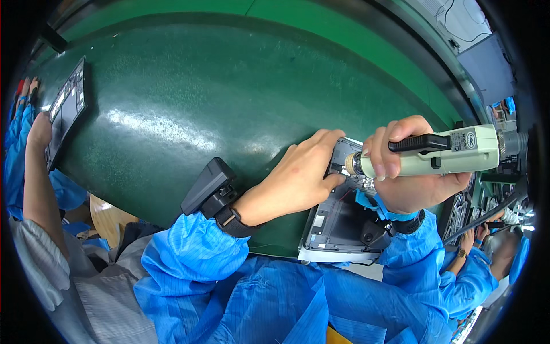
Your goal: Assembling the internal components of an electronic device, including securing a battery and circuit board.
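Note:
My right hand (395, 157) is wrapped round a pale green electric screwdriver (475, 150) with a black lever. Its brass-coloured nose points left and down at an open dark laptop casing (338, 221), which lies at the bench's near edge. Where the bit meets the casing is hidden. My left hand (306, 172) grips the casing's left far part, its fingers over the edge and its thumb close to the screwdriver's nose. Inside the casing I see small metal parts and a thin red wire. Beneath it shows a white edge.
The green bench (200, 86) stretches away ahead and to the left. At far left, a co-worker's hand (40, 132) holds up another panel (69, 109). More people in blue sleeves work at the right, beside a cable (487, 215). A wooden stool (109, 218) stands below the bench.

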Demonstrator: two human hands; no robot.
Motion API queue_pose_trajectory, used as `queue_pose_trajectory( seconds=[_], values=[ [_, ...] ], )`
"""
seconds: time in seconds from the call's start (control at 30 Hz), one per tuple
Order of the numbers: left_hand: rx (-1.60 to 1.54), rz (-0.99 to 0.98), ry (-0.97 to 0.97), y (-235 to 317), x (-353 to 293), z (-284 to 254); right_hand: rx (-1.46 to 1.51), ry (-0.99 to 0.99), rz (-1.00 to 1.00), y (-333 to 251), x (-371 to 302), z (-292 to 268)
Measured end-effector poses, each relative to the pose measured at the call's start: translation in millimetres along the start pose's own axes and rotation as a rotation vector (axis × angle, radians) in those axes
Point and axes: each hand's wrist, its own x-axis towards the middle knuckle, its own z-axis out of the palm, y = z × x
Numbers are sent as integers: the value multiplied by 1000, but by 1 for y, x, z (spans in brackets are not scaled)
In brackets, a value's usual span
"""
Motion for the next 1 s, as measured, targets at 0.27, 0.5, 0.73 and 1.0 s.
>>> queue_pose_trajectory(
  seconds=[0.27,0.5,0.73,1.0],
  values=[
    [-23,-11,0,-1,1,2,-48,43,19,1,1,4],
    [-25,22,49,-5,-1,5,-166,101,10,8,0,10],
    [-26,20,45,-4,0,7,-256,9,-79,12,2,1],
    [-27,7,55,-2,1,5,-334,232,-82,12,5,14]
  ],
)
